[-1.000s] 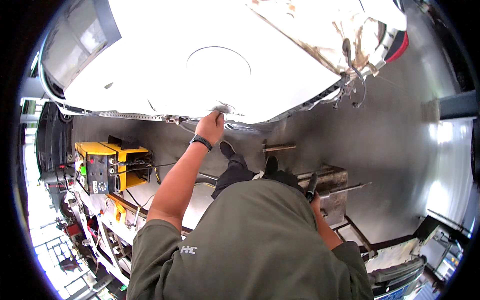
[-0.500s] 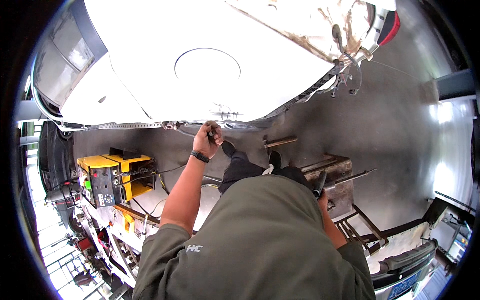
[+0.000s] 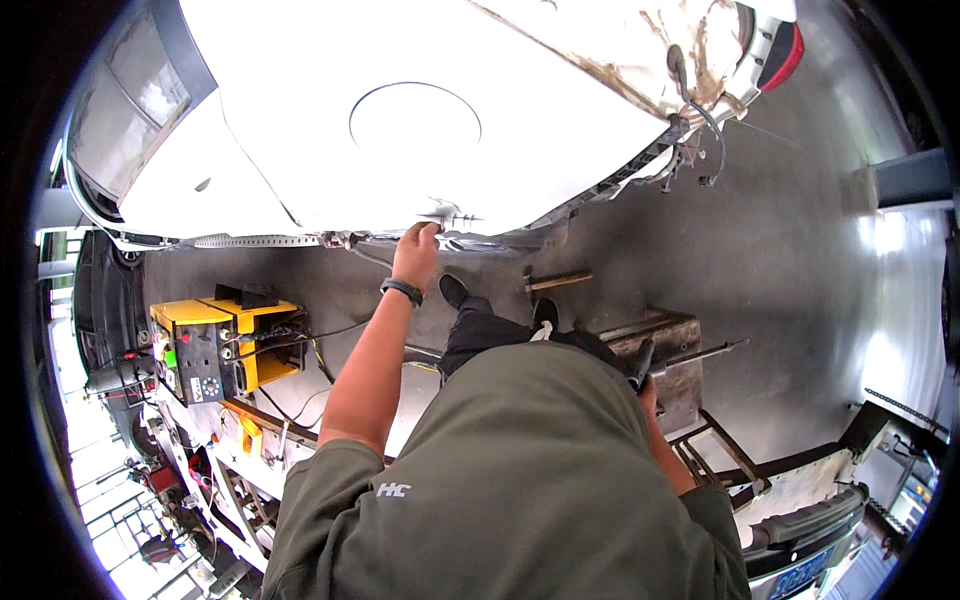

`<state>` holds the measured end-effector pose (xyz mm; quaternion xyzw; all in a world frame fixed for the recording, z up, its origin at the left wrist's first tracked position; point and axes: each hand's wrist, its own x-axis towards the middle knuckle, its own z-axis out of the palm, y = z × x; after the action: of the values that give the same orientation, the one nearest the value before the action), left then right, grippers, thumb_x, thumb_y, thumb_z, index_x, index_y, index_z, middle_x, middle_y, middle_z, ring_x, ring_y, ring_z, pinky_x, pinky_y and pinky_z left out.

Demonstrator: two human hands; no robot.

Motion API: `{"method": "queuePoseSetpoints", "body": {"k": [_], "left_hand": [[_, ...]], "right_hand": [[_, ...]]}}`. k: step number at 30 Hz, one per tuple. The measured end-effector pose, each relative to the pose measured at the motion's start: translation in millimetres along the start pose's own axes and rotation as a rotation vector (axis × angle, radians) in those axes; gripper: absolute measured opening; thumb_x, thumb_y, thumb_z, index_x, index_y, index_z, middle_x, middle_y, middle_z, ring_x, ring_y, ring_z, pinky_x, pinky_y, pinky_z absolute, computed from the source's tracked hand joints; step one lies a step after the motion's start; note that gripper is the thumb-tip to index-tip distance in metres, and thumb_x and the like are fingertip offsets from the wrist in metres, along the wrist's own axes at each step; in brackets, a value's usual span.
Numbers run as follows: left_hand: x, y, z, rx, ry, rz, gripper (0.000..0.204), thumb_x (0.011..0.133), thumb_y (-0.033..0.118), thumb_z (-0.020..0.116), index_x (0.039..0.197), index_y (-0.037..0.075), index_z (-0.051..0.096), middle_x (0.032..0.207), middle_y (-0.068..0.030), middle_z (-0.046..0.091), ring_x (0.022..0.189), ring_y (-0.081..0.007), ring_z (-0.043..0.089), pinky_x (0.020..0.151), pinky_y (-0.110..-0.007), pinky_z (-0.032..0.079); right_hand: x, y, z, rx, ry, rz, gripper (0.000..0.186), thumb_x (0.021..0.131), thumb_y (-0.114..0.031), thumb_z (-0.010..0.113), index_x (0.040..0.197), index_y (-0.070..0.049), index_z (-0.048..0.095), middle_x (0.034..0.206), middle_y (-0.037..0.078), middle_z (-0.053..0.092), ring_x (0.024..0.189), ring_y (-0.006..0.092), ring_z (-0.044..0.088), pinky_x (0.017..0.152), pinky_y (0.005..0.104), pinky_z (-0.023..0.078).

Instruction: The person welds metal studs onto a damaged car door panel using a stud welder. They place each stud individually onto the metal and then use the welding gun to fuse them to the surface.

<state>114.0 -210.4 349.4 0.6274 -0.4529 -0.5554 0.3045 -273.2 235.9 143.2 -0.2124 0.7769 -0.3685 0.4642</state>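
Observation:
My left hand (image 3: 415,255) reaches up to the lower edge of a white car body panel (image 3: 300,120). Its fingers are curled together against the panel beside a dark, scuffed dent (image 3: 455,217). Whatever they may pinch is too small to make out. Low at my right side, my right hand (image 3: 649,397) is partly hidden by my body. It grips a dark-handled tool with a long metal rod (image 3: 700,355), which points out to the right.
A hammer (image 3: 560,282) lies on the floor ahead of my feet. To the left stands a yellow and black machine (image 3: 225,350) with cables. A rusty metal box (image 3: 675,380) and a metal frame (image 3: 720,450) are at the right. Exposed wiring (image 3: 712,150) hangs from the car's rear.
My left hand has moved up from below the panel edge to the dent, its back now turned toward view. My right hand and its tool have stayed nearly in place.

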Motion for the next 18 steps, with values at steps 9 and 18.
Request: {"method": "queuePoseSetpoints", "body": {"k": [9, 18], "left_hand": [[-17.2, 49.0, 23.3, 1.034, 0.155, 0.417, 0.032, 0.094, 0.031, 0.055, 0.092, 0.002, 0.068, 0.085, -0.0235, 0.069, 0.082, -0.0448, 0.065, 0.075, -0.050, 0.052], [-5.3, 19.5, 18.7, 0.631, 0.212, 0.338, 0.032, 0.096, 0.028, 0.052, 0.099, 0.002, 0.071, 0.085, -0.0200, 0.071, 0.079, -0.0347, 0.069, 0.075, -0.043, 0.053]], "right_hand": [[4.9, 40.1, -4.0, 0.050, 0.045, -0.056, 0.047, 0.079, -0.005, 0.066, 0.125, 0.001, 0.057, 0.118, 0.019, 0.068, 0.108, 0.0290, 0.065, 0.092, 0.0374, 0.049], [-0.8, 11.0, -5.7, -0.098, 0.003, -0.036, 0.054, 0.078, -0.011, 0.074, 0.129, -0.001, 0.055, 0.119, 0.015, 0.068, 0.109, 0.0278, 0.064, 0.094, 0.0371, 0.049]]}}
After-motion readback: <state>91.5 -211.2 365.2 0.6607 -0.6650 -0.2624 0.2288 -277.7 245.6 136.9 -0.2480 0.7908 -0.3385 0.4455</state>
